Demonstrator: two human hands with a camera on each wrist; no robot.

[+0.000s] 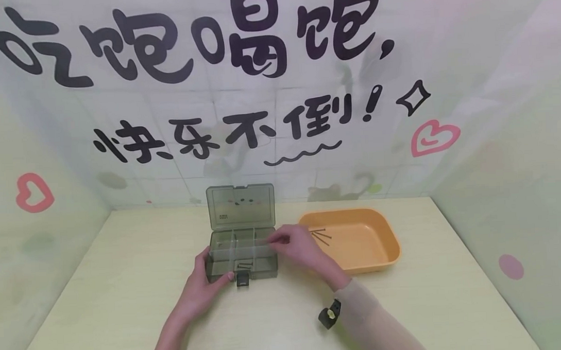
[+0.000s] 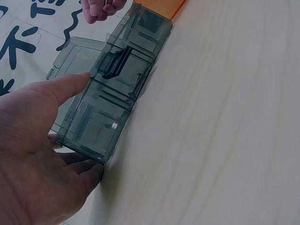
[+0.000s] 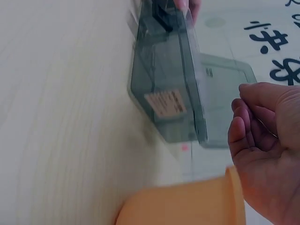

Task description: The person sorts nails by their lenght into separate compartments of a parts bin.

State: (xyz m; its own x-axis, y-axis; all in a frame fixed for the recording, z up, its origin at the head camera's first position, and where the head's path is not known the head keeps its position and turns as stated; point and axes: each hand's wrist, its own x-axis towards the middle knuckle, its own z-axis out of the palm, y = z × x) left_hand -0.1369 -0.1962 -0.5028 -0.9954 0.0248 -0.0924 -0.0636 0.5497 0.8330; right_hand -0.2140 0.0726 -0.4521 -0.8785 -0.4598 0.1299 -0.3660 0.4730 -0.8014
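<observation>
A smoky see-through compartment box [image 1: 220, 255] stands on the table with its lid [image 1: 241, 207] raised at the back. My left hand [image 1: 203, 288] grips its left end, thumb at the front edge beside the dark latch [image 1: 243, 279] and fingers around the side. A few dark screws [image 1: 245, 265] lie in the front middle compartment; their threads show in the left wrist view. Over the box's right side, my right hand [image 1: 299, 245] has thumb and fingertips pinched together. A thin sliver between them looks like a screw, mostly hidden by the fingers.
To the right of the box sits an orange tray [image 1: 389, 243], with several long dark screws [image 1: 321, 236] at its left end, partly behind my right hand. A printed wall backdrop [image 1: 290, 180] rises behind the table [image 1: 103, 284] and along both sides.
</observation>
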